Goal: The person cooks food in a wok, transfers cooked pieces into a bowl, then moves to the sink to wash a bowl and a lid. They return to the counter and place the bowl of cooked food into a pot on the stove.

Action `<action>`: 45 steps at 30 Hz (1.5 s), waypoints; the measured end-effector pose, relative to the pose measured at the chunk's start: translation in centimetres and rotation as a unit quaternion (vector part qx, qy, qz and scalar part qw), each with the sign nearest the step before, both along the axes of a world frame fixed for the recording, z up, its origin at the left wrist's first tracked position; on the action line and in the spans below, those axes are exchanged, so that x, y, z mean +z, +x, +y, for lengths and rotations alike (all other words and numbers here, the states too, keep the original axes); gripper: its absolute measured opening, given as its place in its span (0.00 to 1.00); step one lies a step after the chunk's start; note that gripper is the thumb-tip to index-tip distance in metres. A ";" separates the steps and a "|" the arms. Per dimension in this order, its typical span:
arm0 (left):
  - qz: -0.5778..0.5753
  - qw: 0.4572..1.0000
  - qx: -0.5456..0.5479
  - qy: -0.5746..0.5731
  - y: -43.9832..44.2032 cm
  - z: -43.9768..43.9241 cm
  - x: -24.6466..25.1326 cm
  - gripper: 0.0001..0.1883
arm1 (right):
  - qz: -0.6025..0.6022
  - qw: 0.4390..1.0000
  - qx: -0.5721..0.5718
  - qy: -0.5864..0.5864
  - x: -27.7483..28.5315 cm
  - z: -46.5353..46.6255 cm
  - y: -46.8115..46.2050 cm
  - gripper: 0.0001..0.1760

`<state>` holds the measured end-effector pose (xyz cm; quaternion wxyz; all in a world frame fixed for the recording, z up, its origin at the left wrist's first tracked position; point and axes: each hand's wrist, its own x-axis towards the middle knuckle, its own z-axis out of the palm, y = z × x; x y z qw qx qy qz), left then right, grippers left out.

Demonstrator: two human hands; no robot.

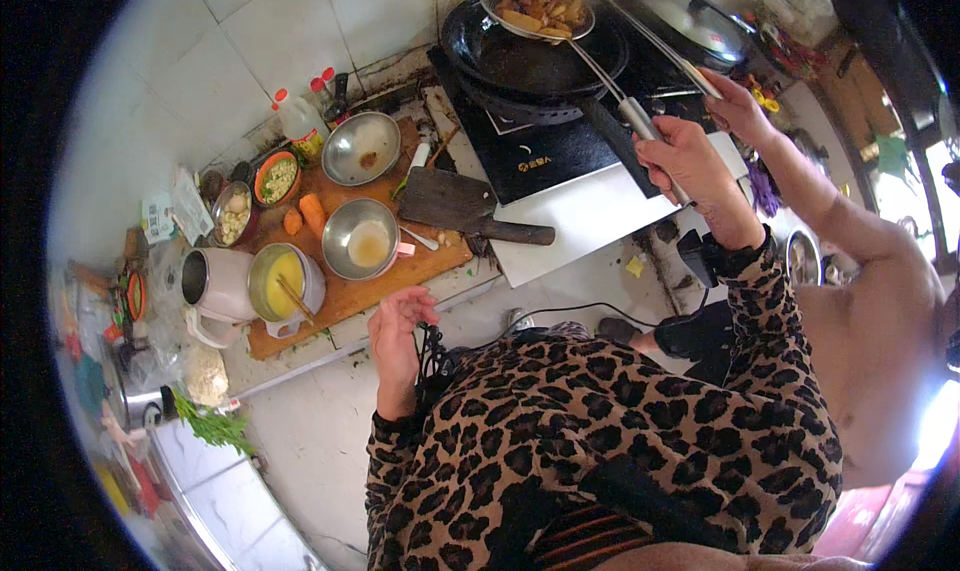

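My right hand (679, 154) grips the metal handle of a wire-mesh strainer (491, 8), which holds browned fried pieces (536, 15) above the rear part of a black wok (525, 60). The wok sits on a black induction cooktop (536, 162), its handle pointing towards me. Dark residue or liquid shows in the wok's bottom. My left hand (401, 323) is raised near the front edge of the wooden cutting board (360, 297), fingers loosely curled and holding nothing. Nearest to it are a steel bowl (362, 237) and a pot of yellow liquid (285, 282) with chopsticks.
At right, another person's hand (739, 109) holds a long-handled utensil (660, 42), its far end blurred over the wok. A dark cleaver (450, 203), carrots (311, 214), a second steel bowl (361, 147) and a bowl of chopped garlic (277, 179) are at left. A glass lid (690, 23) stands behind.
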<state>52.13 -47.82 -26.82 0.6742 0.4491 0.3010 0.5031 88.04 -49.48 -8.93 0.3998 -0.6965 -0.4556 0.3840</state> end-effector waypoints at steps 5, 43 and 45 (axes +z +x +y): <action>0.002 0.999 -0.032 0.020 -4.8 2.5 0.2 0.29 | 0.012 0.999 -0.025 -0.020 -3.1 0.0 -4.6 0.08; -0.039 0.999 0.002 -0.014 -12.2 4.2 0.7 0.27 | -0.118 0.981 -0.150 -0.026 2.8 2.5 -1.8 0.10; -0.045 0.999 0.003 -0.020 -11.2 4.2 2.2 0.27 | -0.114 0.981 -0.150 -0.045 3.1 2.8 -0.6 0.10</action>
